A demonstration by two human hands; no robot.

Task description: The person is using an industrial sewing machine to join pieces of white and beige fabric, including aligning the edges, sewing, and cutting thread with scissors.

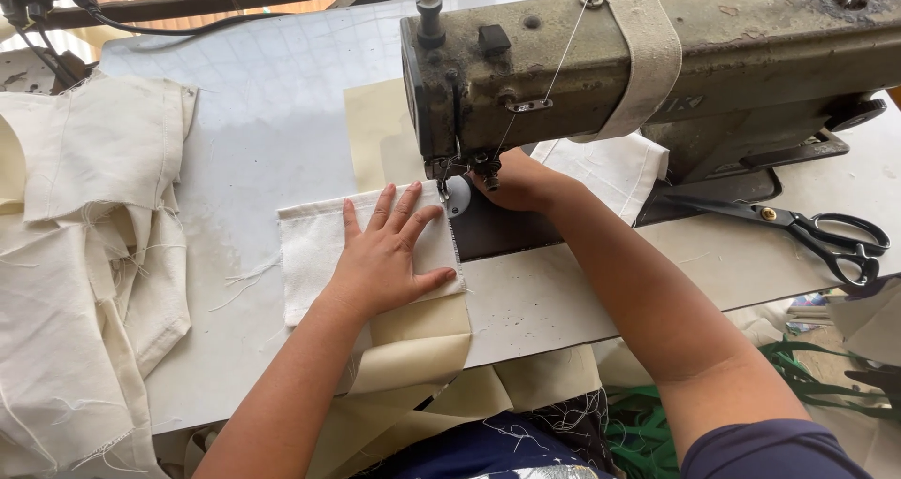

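The left hand (389, 254) lies flat with fingers spread, pressing the white cloth (314, 254) down on the table (263, 113), not gripping it. The cloth's right edge sits under the needle of the sewing machine (638, 57). The right hand (511, 181) is curled behind the needle; I cannot tell what it holds. Scissors (812, 230) lie by the table's right edge. 1 cloth pile (84, 254) covers the left edge.

Left hand (389, 254): flat, palm down, fingers spread and extended forward, thumb angled out to right. Left forearm bare, rising from lower left, wrist straight. Right hand (514, 183): reaching far forward, fingers curled and mostly hidden, grip not readable. Right forearm bare, running diagonally from lower right; dark blue sleeve at upper arm. Hands near each other, not touching.
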